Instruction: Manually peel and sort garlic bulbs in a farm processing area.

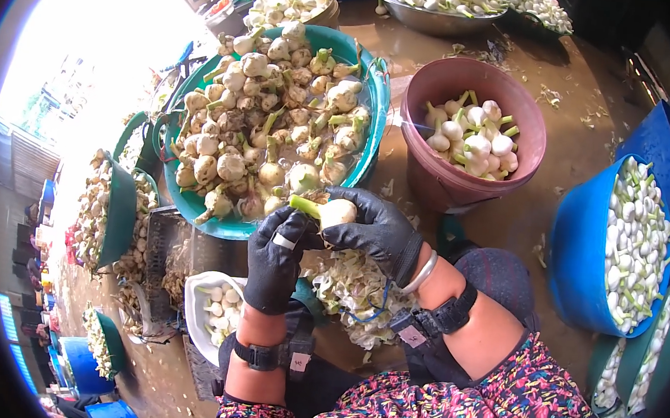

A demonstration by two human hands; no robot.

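A pale garlic bulb (339,212) with a short green stem is held in front of me, above a heap of papery garlic peelings (352,292). My right hand (379,238), in a black glove, wraps its fingers round the bulb's right side. My left hand (275,259), also black-gloved with a white band on one finger, is closed against the stem and the bulb's lower left. Its fingertips are partly hidden. Just beyond both hands stands a teal tub (373,126) full of soil-stained garlic bulbs (268,111).
A pink bucket (423,165) with cleaned garlic stands ahead right. Farther right is a full blue tub (572,257). A white container (197,320) of bulbs sits by my left forearm, near a dark crate (164,236). A metal basin (434,20) stands at the back on the wet brown floor.
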